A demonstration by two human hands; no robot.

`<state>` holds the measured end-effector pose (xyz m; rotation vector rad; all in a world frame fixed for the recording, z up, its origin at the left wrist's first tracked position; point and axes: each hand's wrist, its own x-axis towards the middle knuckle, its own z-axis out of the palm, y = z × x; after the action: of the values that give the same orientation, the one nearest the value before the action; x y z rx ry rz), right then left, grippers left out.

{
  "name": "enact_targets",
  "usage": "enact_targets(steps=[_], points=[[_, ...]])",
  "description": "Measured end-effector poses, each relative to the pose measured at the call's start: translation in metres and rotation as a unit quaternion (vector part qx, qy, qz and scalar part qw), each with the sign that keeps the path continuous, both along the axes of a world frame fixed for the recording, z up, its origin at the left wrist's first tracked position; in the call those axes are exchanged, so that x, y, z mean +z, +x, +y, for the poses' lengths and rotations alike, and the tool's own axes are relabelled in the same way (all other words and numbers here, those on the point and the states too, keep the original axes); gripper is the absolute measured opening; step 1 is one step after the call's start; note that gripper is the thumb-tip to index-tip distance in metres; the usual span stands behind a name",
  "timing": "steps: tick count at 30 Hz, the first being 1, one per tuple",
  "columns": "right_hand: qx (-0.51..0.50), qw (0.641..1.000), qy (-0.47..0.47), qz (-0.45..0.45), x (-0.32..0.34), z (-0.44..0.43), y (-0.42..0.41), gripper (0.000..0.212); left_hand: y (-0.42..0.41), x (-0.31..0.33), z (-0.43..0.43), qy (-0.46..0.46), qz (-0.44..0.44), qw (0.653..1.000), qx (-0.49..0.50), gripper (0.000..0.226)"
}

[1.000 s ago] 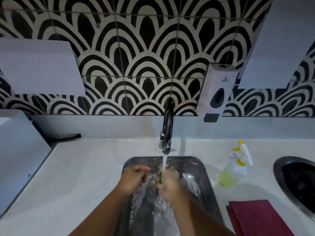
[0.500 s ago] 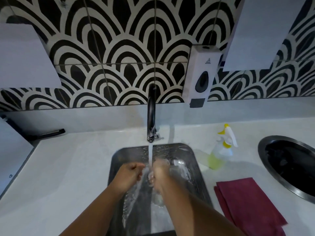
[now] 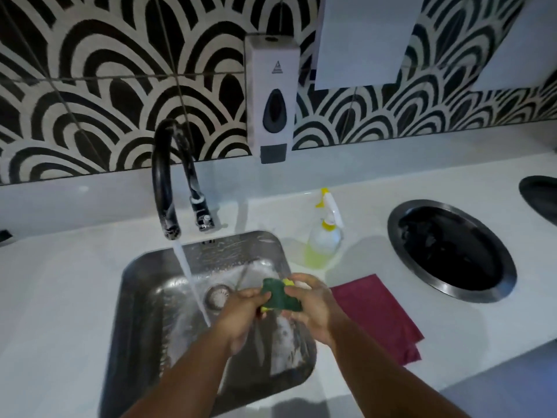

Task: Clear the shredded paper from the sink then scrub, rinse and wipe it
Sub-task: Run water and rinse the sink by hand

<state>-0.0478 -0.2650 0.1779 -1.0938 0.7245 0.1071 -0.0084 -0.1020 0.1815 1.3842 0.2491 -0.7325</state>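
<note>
A steel sink [image 3: 141,297] is set into the white counter, with a round drain [image 3: 217,296] in its wet, foamy basin. Water runs from the black tap [image 3: 164,182] in a slanted stream just left of my hands. A green and yellow sponge [image 3: 280,295] is held over the right half of the basin. My left hand [image 3: 241,315] grips its left end and my right hand [image 3: 313,309] grips its right end, the sponge bent between them. No shredded paper shows in the sink.
A dark red cloth [image 3: 376,315] lies folded right of the sink. A spray bottle [image 3: 324,236] of yellow liquid stands behind it. A round steel-rimmed bin opening [image 3: 452,251] is set in the counter further right. A soap dispenser [image 3: 272,98] hangs on the patterned tile wall.
My hands have come out from under the stream and moved right, and the sponge now shows between them. The camera has dropped and shifted, so the sink sits further left.
</note>
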Motion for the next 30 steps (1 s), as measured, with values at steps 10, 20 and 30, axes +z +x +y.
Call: enact_targets(steps=[10, 20, 30], points=[[0.031, 0.966, -0.254, -0.038, 0.017, -0.13, -0.02, 0.018, -0.011, -0.014, -0.133, 0.183, -0.29, 0.937, -0.059, 0.032], [0.073, 0.851, -0.518, 0.046, -0.007, -0.215, 0.005, 0.013, 0.001, -0.012, -0.203, 0.219, -0.343, 0.886, -0.224, 0.043], [-0.054, 0.827, -0.556, 0.055, -0.006, -0.197, 0.003, 0.021, -0.004, -0.004, -0.079, 0.248, -0.327, 0.865, -0.288, 0.021]])
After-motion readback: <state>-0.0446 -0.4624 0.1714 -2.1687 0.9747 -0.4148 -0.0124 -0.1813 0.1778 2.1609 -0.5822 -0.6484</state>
